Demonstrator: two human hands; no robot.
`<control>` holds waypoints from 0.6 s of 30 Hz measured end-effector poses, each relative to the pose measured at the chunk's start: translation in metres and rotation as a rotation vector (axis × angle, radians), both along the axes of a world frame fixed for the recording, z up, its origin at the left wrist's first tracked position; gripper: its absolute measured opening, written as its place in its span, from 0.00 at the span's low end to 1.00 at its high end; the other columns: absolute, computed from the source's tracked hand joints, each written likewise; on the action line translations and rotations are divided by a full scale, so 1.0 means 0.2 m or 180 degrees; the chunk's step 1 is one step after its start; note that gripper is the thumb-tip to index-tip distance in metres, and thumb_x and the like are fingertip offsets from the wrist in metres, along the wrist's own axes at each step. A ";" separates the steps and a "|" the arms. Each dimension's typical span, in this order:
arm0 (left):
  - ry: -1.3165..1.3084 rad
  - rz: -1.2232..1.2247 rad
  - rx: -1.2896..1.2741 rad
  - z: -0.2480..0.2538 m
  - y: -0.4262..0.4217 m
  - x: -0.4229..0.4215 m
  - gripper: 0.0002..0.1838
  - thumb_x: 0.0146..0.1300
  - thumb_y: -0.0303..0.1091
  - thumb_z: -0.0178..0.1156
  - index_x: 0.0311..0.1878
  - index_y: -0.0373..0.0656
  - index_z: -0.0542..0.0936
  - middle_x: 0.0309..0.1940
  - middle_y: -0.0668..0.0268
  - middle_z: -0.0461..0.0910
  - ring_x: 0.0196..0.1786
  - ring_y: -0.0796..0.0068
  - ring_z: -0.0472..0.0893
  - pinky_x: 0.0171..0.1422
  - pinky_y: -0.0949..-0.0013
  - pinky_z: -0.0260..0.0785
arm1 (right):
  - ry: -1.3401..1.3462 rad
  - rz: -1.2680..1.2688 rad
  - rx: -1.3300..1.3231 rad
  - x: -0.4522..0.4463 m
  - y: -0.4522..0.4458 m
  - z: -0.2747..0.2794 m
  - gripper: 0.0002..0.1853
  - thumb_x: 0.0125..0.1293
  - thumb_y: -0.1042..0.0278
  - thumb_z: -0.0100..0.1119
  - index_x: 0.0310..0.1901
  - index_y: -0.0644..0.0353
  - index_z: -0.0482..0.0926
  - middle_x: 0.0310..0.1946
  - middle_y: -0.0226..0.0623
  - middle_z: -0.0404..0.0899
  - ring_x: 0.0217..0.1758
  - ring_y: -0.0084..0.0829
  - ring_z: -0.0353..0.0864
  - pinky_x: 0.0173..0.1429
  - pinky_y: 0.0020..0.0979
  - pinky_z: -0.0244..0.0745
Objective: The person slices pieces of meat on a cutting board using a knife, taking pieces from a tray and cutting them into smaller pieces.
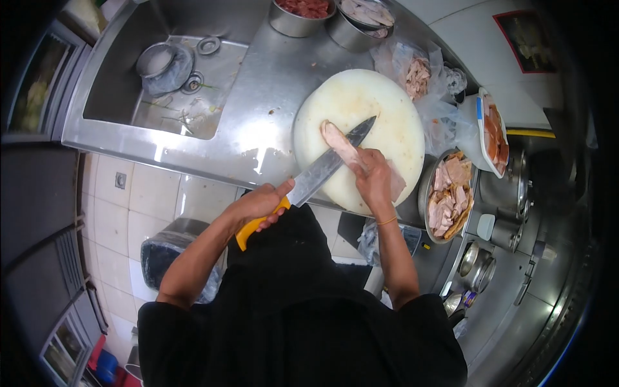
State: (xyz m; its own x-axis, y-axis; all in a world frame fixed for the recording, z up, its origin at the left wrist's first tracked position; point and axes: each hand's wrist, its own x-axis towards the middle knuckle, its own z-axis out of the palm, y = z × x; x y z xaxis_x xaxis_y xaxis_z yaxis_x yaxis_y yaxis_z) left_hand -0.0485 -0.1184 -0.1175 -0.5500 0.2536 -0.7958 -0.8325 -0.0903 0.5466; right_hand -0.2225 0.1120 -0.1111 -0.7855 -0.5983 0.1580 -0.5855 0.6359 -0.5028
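Note:
My left hand [261,203] is closed around the yellow handle of a large kitchen knife [316,174]. The blade slants up and to the right over a round white cutting board [387,106]. A long pale piece of meat [338,140] lies at the blade, its upper end showing past the blade's left edge. My right hand [374,177] has its fingers closed on the lower end of that piece. Another slice of meat [396,182] is partly hidden behind my right hand, near the board's right side.
A bowl of cut meat [449,200] stands right of the board, below a white tray of meat [493,135]. Plastic bags [442,122] with meat lie between. Metal bowls [301,20] of meat stand behind. At left is a sink [213,122] holding a strainer [155,61].

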 end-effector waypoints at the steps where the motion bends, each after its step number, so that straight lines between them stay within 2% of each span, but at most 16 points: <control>1: -0.0011 0.0000 -0.0032 0.01 0.00 -0.01 0.40 0.74 0.76 0.39 0.26 0.45 0.70 0.12 0.72 0.66 0.11 0.79 0.67 0.16 0.71 0.62 | -0.0114 -0.0012 0.0065 -0.01 0.02 0.01 0.17 0.59 0.81 0.67 0.52 0.63 0.85 0.44 0.49 0.84 0.48 0.51 0.84 0.53 0.44 0.78; 5: 0.0095 0.0110 -0.0027 0.05 0.02 0.05 0.39 0.77 0.71 0.39 0.24 0.44 0.68 0.13 0.70 0.66 0.11 0.77 0.67 0.17 0.70 0.62 | -0.0157 -0.0005 0.0105 -0.03 0.02 0.02 0.17 0.59 0.83 0.66 0.51 0.62 0.86 0.44 0.49 0.84 0.47 0.51 0.84 0.52 0.44 0.79; 10: -0.0050 -0.0148 -0.0172 0.11 0.00 0.22 0.40 0.77 0.72 0.37 0.22 0.44 0.68 0.11 0.70 0.66 0.11 0.77 0.69 0.18 0.71 0.64 | -0.0375 -0.0034 0.0050 -0.01 0.02 0.02 0.16 0.58 0.84 0.65 0.48 0.63 0.87 0.44 0.48 0.85 0.47 0.50 0.86 0.52 0.42 0.80; 18: 0.0076 -0.0102 0.0168 0.05 0.11 0.03 0.38 0.78 0.70 0.37 0.24 0.45 0.67 0.13 0.71 0.64 0.11 0.78 0.66 0.16 0.70 0.62 | -0.0386 0.0096 0.0008 -0.01 0.02 0.03 0.15 0.59 0.83 0.65 0.48 0.64 0.87 0.44 0.47 0.86 0.45 0.48 0.87 0.50 0.40 0.81</control>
